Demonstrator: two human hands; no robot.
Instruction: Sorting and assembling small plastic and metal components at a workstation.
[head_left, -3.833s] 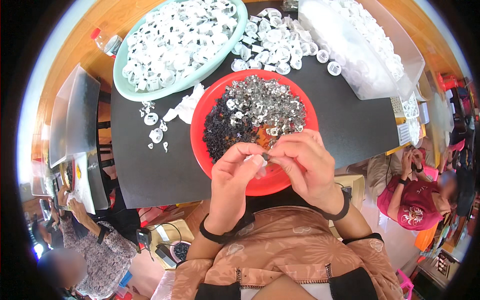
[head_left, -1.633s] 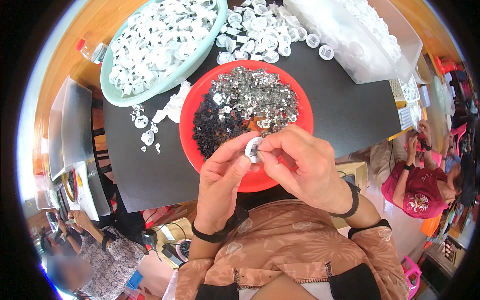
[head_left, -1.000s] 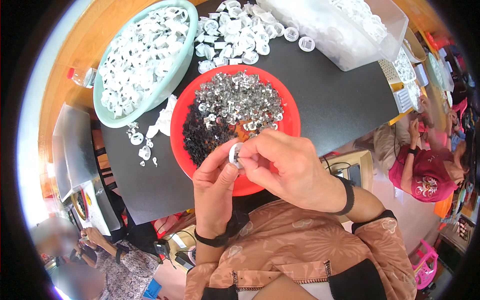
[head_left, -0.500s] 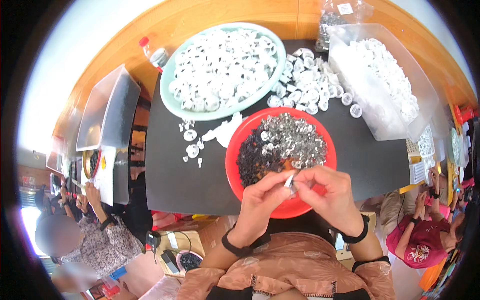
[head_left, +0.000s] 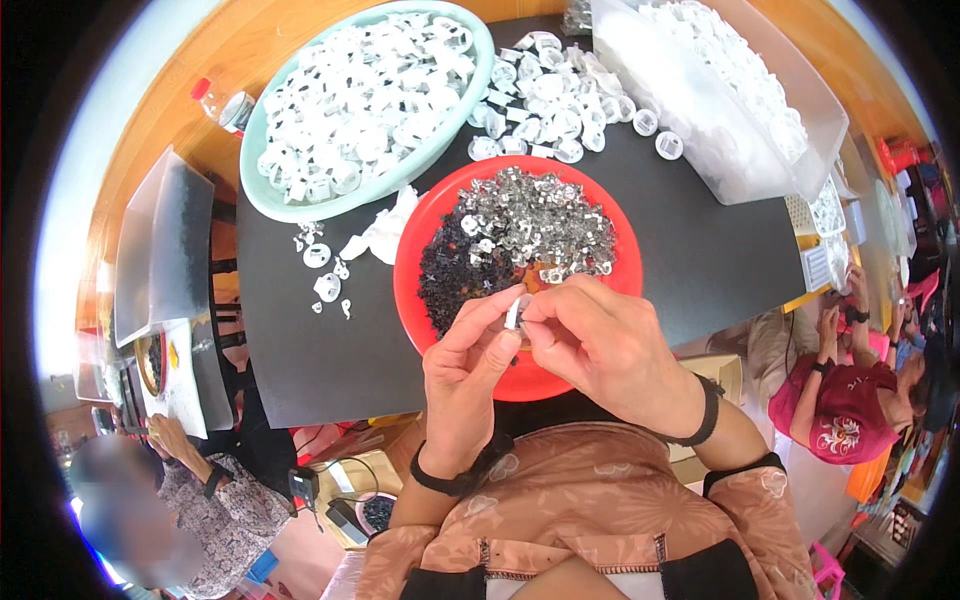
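Over the near part of a red basin, my left hand pinches a small white plastic piece between thumb and fingers. The fingertips of my right hand are closed right at the piece's edge; what they pinch is too small to make out. Inside the basin, small black parts lie on the left and shiny silvery clips on the right and back. A few white bits are mixed among the clips.
A pale green basin of white plastic pieces stands at the back left. Loose round white pieces lie beside a clear bin. White scraps and a crumpled tissue sit left of the red basin. People work on both sides.
The view has shifted, so the table and basins appear further left and higher. My hands stay together over the red basin; my right hand has turned more over the piece.
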